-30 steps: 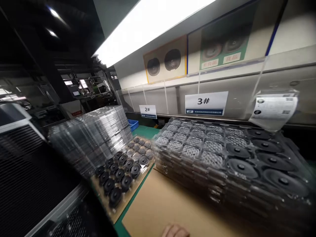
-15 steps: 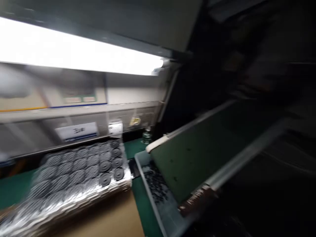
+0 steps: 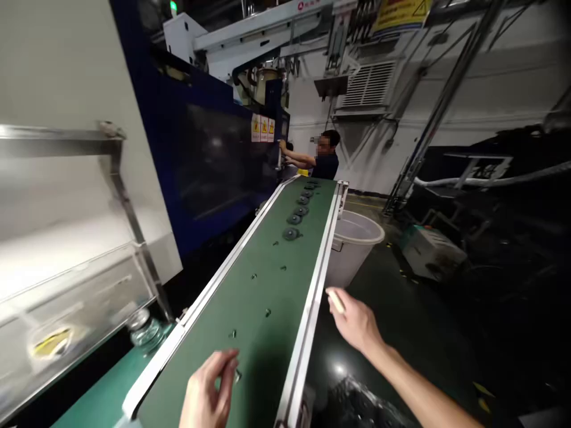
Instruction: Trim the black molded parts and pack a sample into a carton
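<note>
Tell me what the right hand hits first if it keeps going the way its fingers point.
Probably the belt's metal side rail: the right hand points up-left toward it, open, just short of it. Depth is unclear; it might pass above the rail.

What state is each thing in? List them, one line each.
Left hand: over the belt, fingers curled at a small part.
Right hand: open, beside the belt's right rail, holding nothing.
Discs: lying flat in a row far up the belt.
Bucket: upright beside the belt.
</note>
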{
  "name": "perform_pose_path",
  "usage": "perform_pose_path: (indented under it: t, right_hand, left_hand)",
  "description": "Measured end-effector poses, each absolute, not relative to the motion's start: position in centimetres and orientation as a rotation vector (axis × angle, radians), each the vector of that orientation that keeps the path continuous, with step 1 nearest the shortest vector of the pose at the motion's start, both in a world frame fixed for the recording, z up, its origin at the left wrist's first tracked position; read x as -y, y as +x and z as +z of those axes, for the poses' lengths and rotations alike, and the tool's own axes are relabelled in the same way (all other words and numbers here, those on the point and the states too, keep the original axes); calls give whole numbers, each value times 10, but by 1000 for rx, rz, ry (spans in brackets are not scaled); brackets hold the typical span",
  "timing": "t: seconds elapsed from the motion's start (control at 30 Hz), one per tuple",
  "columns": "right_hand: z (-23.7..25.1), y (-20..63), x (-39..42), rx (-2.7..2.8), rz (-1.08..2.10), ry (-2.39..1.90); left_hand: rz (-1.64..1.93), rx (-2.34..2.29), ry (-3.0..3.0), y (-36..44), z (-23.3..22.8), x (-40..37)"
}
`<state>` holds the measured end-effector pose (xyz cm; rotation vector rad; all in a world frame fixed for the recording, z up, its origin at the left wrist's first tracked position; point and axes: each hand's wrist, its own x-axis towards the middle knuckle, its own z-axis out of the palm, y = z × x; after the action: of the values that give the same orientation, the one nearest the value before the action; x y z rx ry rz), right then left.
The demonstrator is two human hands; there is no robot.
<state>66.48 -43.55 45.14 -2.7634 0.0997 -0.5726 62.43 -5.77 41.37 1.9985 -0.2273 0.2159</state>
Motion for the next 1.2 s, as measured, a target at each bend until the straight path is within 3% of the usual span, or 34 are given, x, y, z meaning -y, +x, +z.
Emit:
perform_pose_path:
  t: [0.2, 0.43, 0.7, 1.07, 1.2]
  right_hand:
    - [524, 881, 527, -296, -548, -2850]
    - [548, 1052, 560, -566, -514, -2885]
    - [534, 1107, 554, -626, -677, -2846]
    - [528, 1102, 543, -537, -766, -2886]
    - [531, 1095, 540, -520, -736, -2886]
  left_hand:
    - [-46, 326, 2077, 825, 497, 183]
    - [-13, 128, 2286, 992, 517, 308]
    - [164, 189, 2396, 992, 506, 365]
    - [-15, 43, 2121, 1031, 500, 365]
    - [-58, 117, 1981, 1004, 504, 339]
